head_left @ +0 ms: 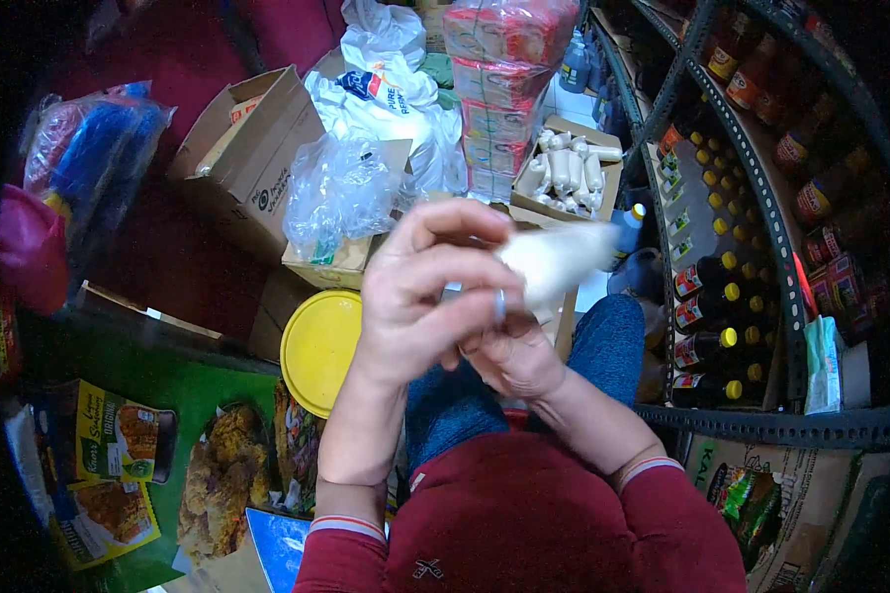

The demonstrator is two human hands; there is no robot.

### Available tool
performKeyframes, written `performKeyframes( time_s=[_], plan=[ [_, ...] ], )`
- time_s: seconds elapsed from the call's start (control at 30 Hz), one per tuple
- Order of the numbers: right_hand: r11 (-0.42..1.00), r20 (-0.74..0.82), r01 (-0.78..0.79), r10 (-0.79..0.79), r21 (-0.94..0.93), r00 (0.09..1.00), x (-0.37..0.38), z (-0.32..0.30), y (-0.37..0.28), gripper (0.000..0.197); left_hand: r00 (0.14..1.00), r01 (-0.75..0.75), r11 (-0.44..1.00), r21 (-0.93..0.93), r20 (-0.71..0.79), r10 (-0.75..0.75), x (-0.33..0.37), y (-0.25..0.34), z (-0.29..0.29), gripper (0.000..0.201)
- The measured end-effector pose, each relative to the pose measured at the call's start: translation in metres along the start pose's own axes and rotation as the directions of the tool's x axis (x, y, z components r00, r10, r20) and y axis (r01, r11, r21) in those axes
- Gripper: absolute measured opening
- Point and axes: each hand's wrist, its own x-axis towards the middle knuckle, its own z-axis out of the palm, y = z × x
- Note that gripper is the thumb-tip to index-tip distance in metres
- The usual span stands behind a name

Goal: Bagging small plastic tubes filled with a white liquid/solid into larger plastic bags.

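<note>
In front of my chest is a small plastic bag (554, 262) filled with something white, smeared by motion. My left hand (435, 282) is closed at its left end, fingers curled and a ring-like band on one finger. Just below, my right hand (514, 361) is closed at the bag's underside, its fingers partly hidden behind the left hand. Beyond the hands, an open cardboard box (608, 183) holds several similar filled white bags (567, 170).
A yellow round lid (323, 351) lies left of my knees. Cardboard boxes (252, 148), a clear plastic bag (341, 193) and stacked pink packs (504, 99) stand ahead. On the right, a metal shelf (761, 420) holds dark bottles with yellow caps (707, 306).
</note>
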Motion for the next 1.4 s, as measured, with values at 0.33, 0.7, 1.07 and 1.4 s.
performKeyframes(
  time_s=[0.33, 0.7, 1.07, 1.4],
  plan=[
    [-0.278, 0.686, 0.697, 0.151, -0.661, 0.712, 0.028, -0.043, -0.039, 0.015, 0.899, 0.424, 0.902, -0.077, 0.159, -0.409, -0.095, -0.047, -0.028, 0.009],
    [-0.134, 0.227, 0.281, 0.322, -0.95, 0.919, 0.018, -0.095, 0.039, 0.012, 0.557, 0.701, 0.675, -0.228, -0.415, -0.719, -0.163, -0.102, -0.014, 0.009],
    [0.453, -0.345, -0.52, 0.414, -0.724, 0.842, -0.012, -0.084, 0.07, 0.021, 0.872, 0.48, 0.468, 0.742, -0.345, -0.347, -0.166, -0.071, -0.005, 0.01],
    [0.046, 0.082, 0.086, -0.086, -0.995, 0.993, -0.006, -0.05, 0.079, 0.016, 0.458, 0.27, 0.786, -0.556, -0.644, -0.613, -0.188, -0.111, 0.009, 0.012]
  ],
)
